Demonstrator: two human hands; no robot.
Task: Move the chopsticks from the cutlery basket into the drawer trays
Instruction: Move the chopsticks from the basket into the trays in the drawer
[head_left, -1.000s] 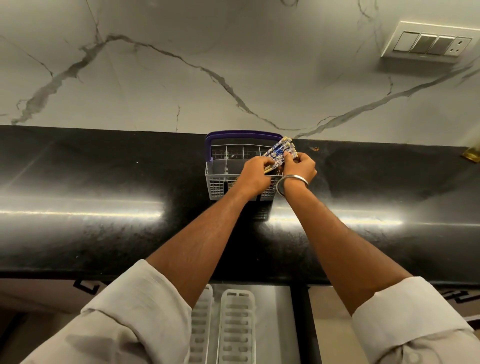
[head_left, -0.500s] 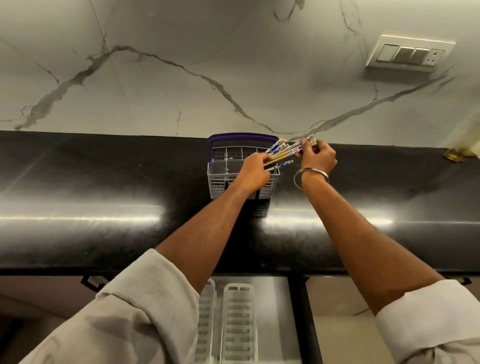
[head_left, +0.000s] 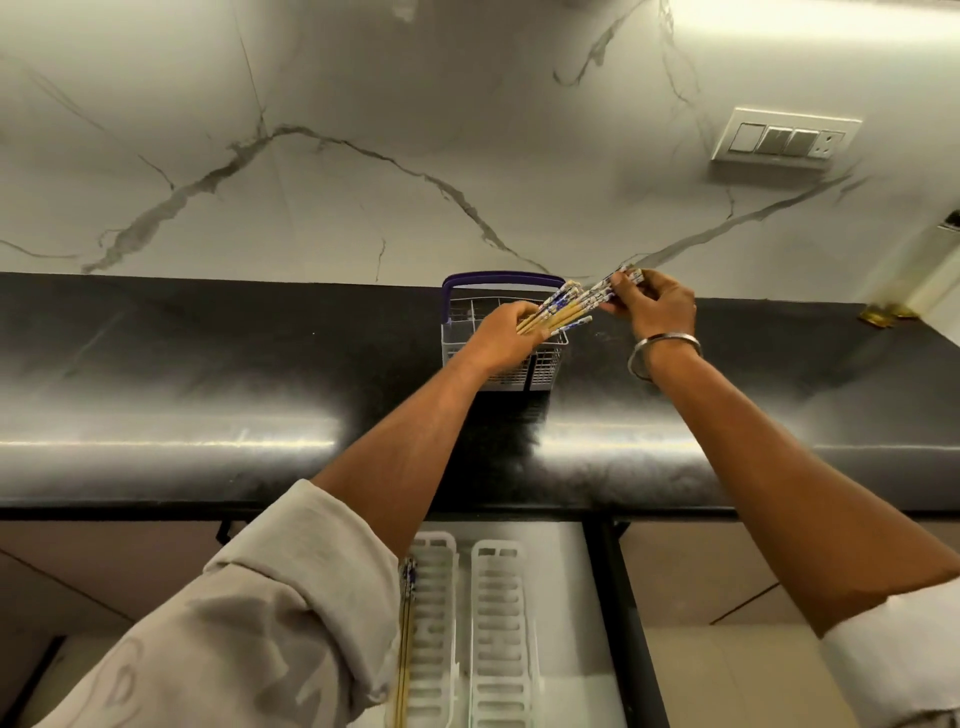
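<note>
While the chopsticks (head_left: 563, 316) are gripped low by the left hand (head_left: 501, 340) over the cutlery basket (head_left: 467, 332), their slanted tops are pinched, probably, by the right hand (head_left: 654, 306).

One view only, head-worn, wide-angle. Looks forward and down from above the near edge of the black worktop (head_left: 156, 364), facing the veined marble wall (head_left: 363, 104). Both forearms reach away from the lens, sleeves large at the bottom corners. Cutlery basket (head_left: 501, 332) sits mid-frame against the wall, at arm's reach. Drawer trays (head_left: 501, 623) lie below the worktop edge, close under the camera. Straight lines bow toward the frame edges.
</note>
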